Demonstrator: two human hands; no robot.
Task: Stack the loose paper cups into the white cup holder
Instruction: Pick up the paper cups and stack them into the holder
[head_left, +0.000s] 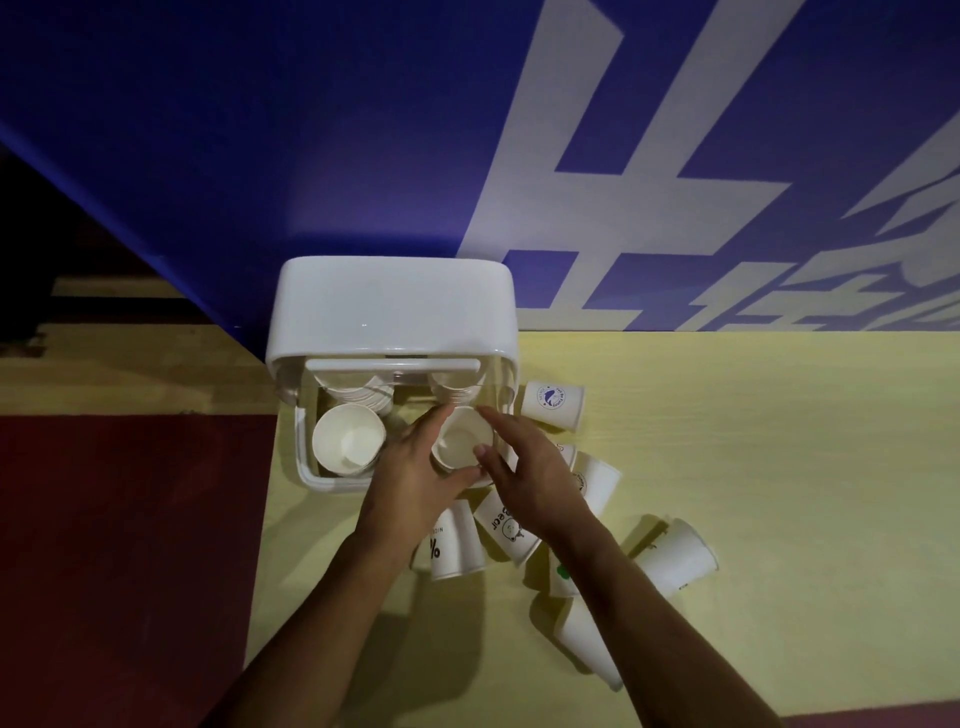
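Cups (675, 558) are scattered on their sides on the table (779, 467), right of and in front of the holder (392, 306). Several are partly hidden under the forearms, and their prints are too dim to be read. One cup (461, 441) is held upright in the holder's right side, beside a stack (348, 439) in its left side. This cup is gripped by the left hand (415, 467), with thumb and fingers curled round its wall. The right hand (530, 478) is laid along its right side with fingers nearly straight and thumb tip at the rim; whether it presses cannot be told. Further stacks at the holder's back are blurred.
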